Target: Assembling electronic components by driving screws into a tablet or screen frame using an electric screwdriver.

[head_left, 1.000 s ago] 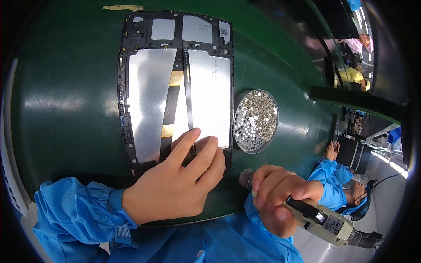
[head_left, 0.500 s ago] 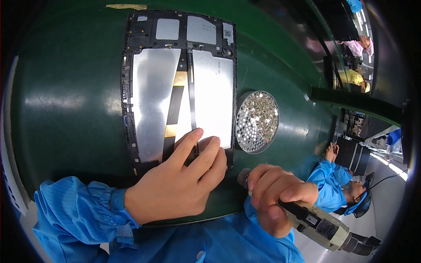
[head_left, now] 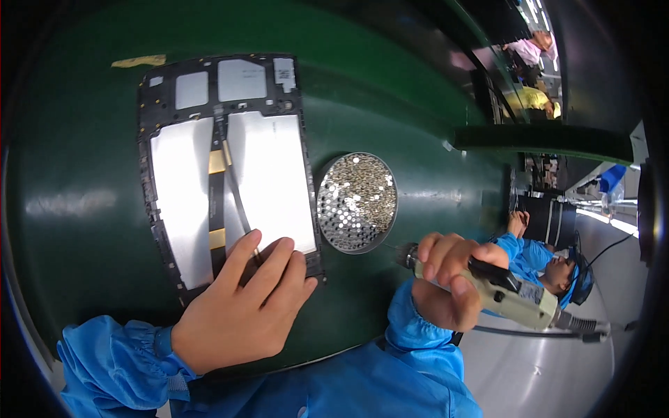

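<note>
My left hand (head_left: 240, 306) lies with fingers spread on the lower end of a flat black tablet-like housing (head_left: 157, 104) fitted with silvery metal plates. Its fingertips touch a thin dark cable (head_left: 240, 202) that slants down the middle. Beside that cable runs a black ribbon (head_left: 217, 198) with gold-coloured sections; its lower end goes under my hand. My right hand (head_left: 449, 272) is wrapped round a beige electric screwdriver (head_left: 524, 298), its nose pointing left. The thin bit reaches toward a round grey dish (head_left: 380, 244) of small screws (head_left: 373, 184), apart from the housing.
The housing and dish stand on a green worktop (head_left: 77, 279). A yellowish strip (head_left: 139, 61) lies beyond the housing. A green bar (head_left: 543, 145) crosses at the right. Another person in blue (head_left: 533, 261) sits at the right; others are farther off.
Housing and dish appear farther left and lower in view. The ribbon now lies straighter, while the thin cable slants. The screwdriver has levelled out, with its bit now showing by the dish.
</note>
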